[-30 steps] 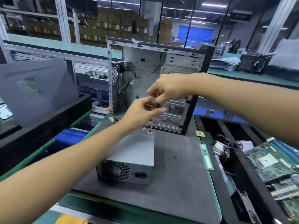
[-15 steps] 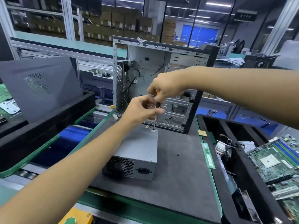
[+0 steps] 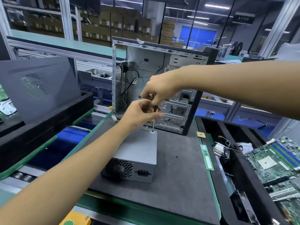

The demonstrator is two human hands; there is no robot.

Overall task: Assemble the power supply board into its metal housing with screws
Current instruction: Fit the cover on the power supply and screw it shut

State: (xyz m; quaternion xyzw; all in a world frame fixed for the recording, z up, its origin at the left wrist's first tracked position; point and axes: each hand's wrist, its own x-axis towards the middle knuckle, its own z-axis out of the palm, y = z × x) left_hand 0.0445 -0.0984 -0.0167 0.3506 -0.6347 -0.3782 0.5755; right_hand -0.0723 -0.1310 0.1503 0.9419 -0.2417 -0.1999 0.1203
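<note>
Far left: a grey side panel [image 3: 37, 85] leaning in a black foam tray, unmoved; then the left hand [image 3: 139, 113], fingers curled lightly round the lower grip and shank of the screwdriver [image 3: 153, 118], steadying as half a second ago. Centre: the power supply housing [image 3: 138, 153] flat on the dark surface [image 3: 178, 168] before the open computer case [image 3: 162, 75], the driver tip seated on a screw [image 3: 152, 131] at its far right top corner, now nearly upright instead of slanted. Right: the right hand [image 3: 159, 91] clamped on the handle top, probably turning, so this screw appears to be going home; circuit boards [image 3: 279, 161] beyond.
</note>
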